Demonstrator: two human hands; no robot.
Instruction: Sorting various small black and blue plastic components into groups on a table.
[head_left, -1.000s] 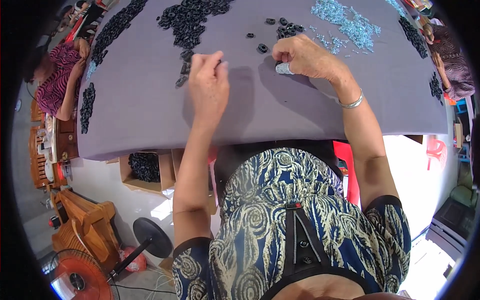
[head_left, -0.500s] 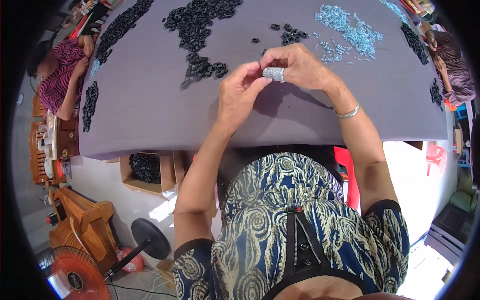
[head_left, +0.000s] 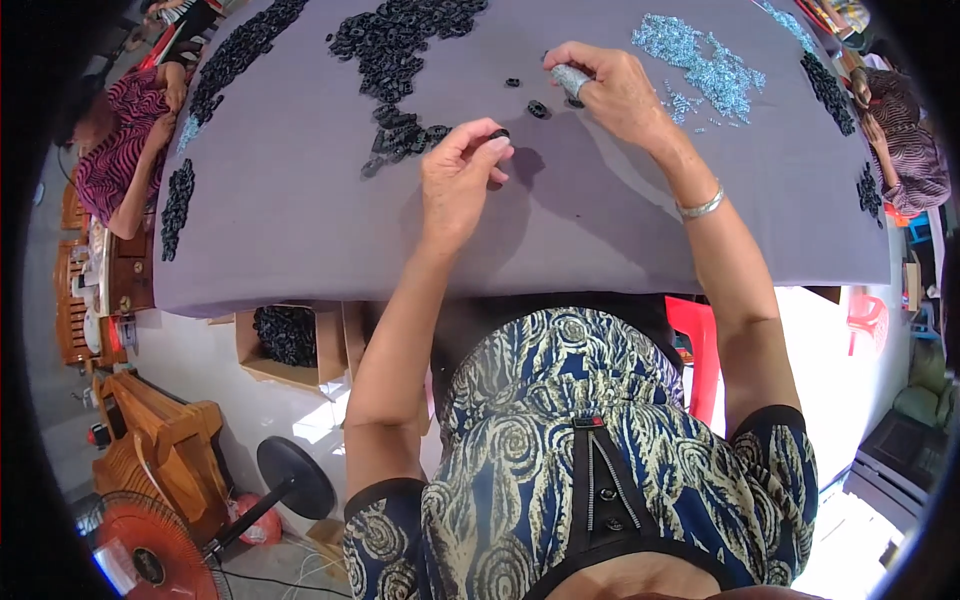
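Observation:
Between the thumb and fingers of my left hand (head_left: 455, 190) is a small black plastic piece (head_left: 501, 134), held just above the grey cloth. My right hand (head_left: 620, 95) is farther forward, over a few loose black pieces that it largely covers. Its fingers are curled toward the thumb, and a silvery wrap (head_left: 571, 81) sits around one digit. Whether anything is pinched there is hidden. Two loose black pieces (head_left: 538, 109) lie on the cloth left of that hand. A pile of small pale-blue, coil-like pieces (head_left: 700, 65) spreads to its right.
A big heap of black pieces (head_left: 390, 55) trails toward my left hand on the cloth-covered table (head_left: 330, 240). Other people sit at its left (head_left: 125, 150) and right (head_left: 900, 140) edges. Below the near edge stand a cardboard box (head_left: 290, 372) of black pieces and a fan (head_left: 150, 550).
My hands, together before, have parted. The right has moved forward and right to the loose black pieces; the left has drawn slightly back, a black piece now showing at its fingertips.

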